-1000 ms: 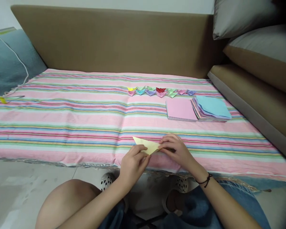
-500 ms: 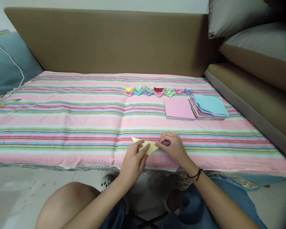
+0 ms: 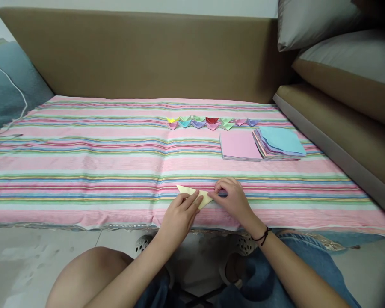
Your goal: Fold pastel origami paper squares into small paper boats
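Note:
A pale yellow sheet of paper (image 3: 192,193), folded into a triangle, lies on the striped cloth (image 3: 83,171) near its front edge. My left hand (image 3: 179,216) rests on the paper's near side, fingers stretched out and pressing it flat. My right hand (image 3: 232,199) has its fingers curled together, pinching the paper's right tip against the cloth. A dark band circles my right wrist.
Farther back stands a row of small folded paper boats (image 3: 211,122) in several colours. Right of them lie a pink paper stack (image 3: 240,146) and a mixed stack topped with blue (image 3: 280,141). Brown cushions (image 3: 340,115) rise at right. A white cable (image 3: 16,92) runs at left.
My left hand's fingers have flattened onto the paper and my right hand has shifted slightly left along the fold. The paper stays in the same place.

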